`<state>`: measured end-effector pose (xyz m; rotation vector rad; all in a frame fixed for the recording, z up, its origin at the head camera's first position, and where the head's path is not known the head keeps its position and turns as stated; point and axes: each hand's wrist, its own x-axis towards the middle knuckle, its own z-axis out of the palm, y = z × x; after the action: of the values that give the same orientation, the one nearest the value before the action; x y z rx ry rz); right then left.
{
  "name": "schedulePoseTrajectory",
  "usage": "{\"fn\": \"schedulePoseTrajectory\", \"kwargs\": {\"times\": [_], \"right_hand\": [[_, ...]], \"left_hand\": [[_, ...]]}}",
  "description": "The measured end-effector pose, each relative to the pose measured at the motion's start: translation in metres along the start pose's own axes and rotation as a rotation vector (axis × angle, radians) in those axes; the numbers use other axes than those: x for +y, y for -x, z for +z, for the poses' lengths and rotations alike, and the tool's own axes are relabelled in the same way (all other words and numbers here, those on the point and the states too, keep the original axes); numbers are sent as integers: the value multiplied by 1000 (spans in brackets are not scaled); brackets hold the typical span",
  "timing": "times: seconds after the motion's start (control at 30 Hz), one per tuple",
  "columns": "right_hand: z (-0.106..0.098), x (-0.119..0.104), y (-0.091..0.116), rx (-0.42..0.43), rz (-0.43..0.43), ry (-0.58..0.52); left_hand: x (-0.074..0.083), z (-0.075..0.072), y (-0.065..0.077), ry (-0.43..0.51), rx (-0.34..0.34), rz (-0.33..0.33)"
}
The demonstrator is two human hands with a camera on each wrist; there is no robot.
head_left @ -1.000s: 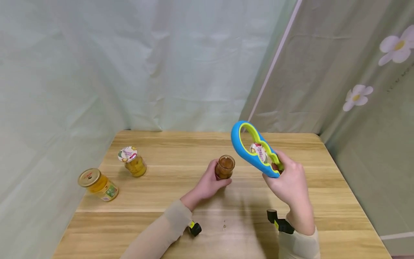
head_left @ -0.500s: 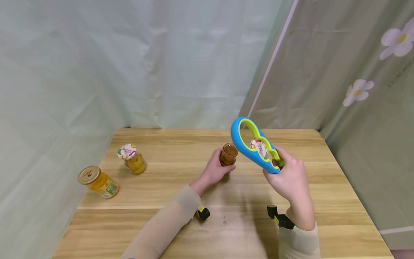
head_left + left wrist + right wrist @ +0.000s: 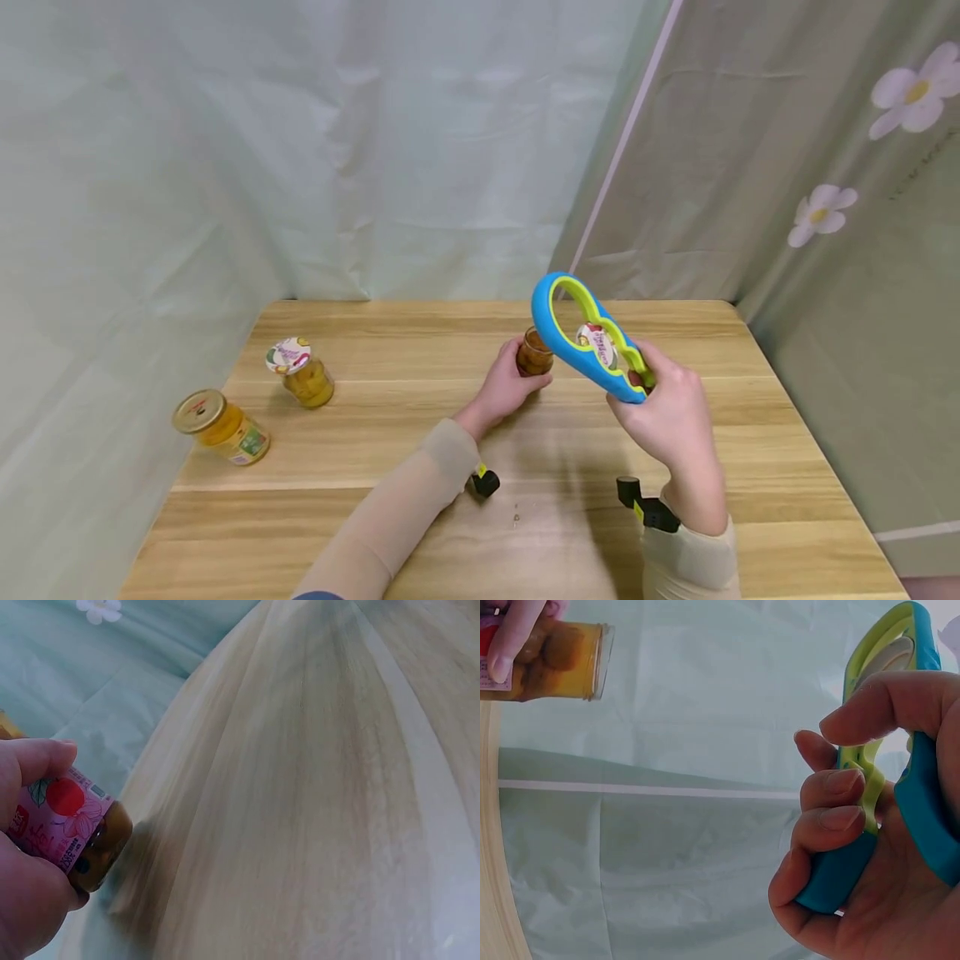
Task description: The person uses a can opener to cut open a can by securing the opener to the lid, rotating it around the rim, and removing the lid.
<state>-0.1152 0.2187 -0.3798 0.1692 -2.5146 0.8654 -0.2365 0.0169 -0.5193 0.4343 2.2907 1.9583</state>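
Observation:
My left hand (image 3: pixel 504 390) grips a small glass jar (image 3: pixel 535 357) of amber contents. In the right wrist view its rim is bare, with no lid, and round brown pieces (image 3: pixel 561 649) show inside. The left wrist view shows its pink label (image 3: pixel 64 817) between thumb and fingers, its base close over the table. My right hand (image 3: pixel 671 410) holds a blue and green jar opener (image 3: pixel 553 329) by its handles, raised to the right of the jar. A white patterned lid (image 3: pixel 597 343) sits within the opener's scalloped gap.
Two lidded jars stand at the left of the wooden table (image 3: pixel 360 442): one with a gold lid (image 3: pixel 199 411), another with a patterned lid (image 3: pixel 288 356). Small wet drops (image 3: pixel 516 517) lie near the front. Curtains (image 3: pixel 450 167) hang behind and at the sides.
My left hand has carried the jar to the right and toward the back, so the opener now partly overlaps it in the head view. My right hand has stayed nearly still.

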Motion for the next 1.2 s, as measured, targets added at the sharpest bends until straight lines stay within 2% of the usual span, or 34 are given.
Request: {"fn": "schedulePoseTrajectory", "kwargs": {"times": [0.67, 0.97, 1.2], "right_hand": [[2, -1, 0, -28, 15, 5], [-1, 1, 0, -22, 23, 7], [-1, 2, -1, -19, 15, 15]], "left_hand": [[-3, 4, -8, -57, 13, -44], [-8, 4, -10, -92, 24, 7], [-9, 4, -12, -82, 22, 2]]}}
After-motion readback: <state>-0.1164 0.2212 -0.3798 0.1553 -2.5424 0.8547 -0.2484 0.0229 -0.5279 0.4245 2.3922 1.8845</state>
